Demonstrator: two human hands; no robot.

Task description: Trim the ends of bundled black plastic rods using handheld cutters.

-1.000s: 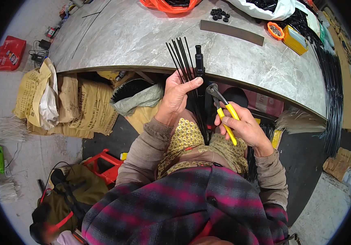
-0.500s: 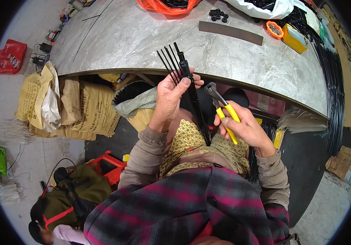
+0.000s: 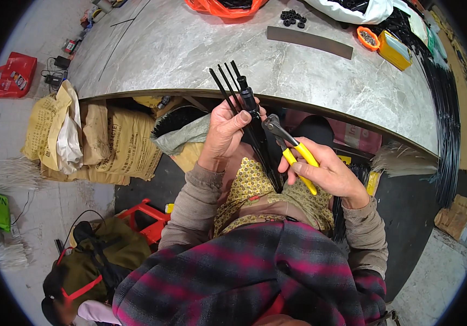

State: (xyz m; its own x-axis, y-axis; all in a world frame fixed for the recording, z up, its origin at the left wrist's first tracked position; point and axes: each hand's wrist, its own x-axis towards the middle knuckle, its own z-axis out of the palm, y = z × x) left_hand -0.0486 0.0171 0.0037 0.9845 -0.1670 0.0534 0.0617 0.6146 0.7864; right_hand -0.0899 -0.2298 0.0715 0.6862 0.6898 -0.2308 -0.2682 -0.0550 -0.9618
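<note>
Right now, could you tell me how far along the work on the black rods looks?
Done: one dark sleeve sits on a rod. In hand: the left hand grips the fanned black rods; the right hand holds yellow-handled pliers beside them. Left: the other rod tips look bare, and small black parts wait on the table.

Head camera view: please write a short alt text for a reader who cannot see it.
Seen from above, a person's left hand holds a bundle of thin black rods, one with a black cylindrical sleeve near its tip, while the right hand holds yellow-handled metal pliers beside it. Ahead is a grey marble-patterned table; tan paper sacks lie beneath.
</note>
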